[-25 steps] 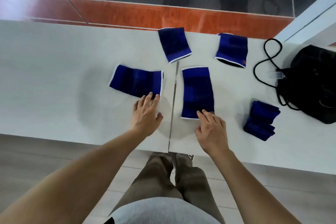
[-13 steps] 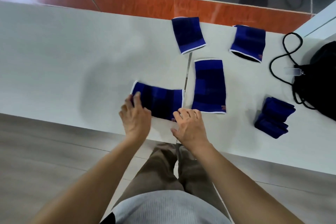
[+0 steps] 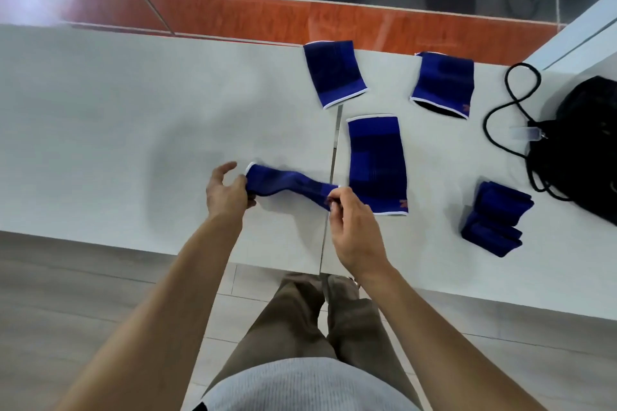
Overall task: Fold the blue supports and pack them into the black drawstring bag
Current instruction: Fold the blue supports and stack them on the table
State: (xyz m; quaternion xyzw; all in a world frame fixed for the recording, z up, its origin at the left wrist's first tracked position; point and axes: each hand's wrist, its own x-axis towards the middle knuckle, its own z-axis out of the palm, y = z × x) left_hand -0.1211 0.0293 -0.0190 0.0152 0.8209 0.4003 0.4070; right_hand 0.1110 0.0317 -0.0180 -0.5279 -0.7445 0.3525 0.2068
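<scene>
Presently, the left hand (image 3: pixel 225 197) gripped one end of a blue support (image 3: pixel 290 185) and the right hand (image 3: pixel 350 230) pinched the other, near the front of the counter (image 3: pixel 133 127). The support sagged between them and was judged light, soft and limp; holds at both hemmed ends should suit folding. Whether its middle touched the counter could not be told. Just beside, another support (image 3: pixel 375 163) lay flat; a folded support (image 3: pixel 494 218) lay near the black drawstring bag (image 3: pixel 581 150).

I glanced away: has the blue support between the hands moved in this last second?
Yes. The blue support came nearer the person along the table seam, left hand and right hand gripping its ends.
</scene>
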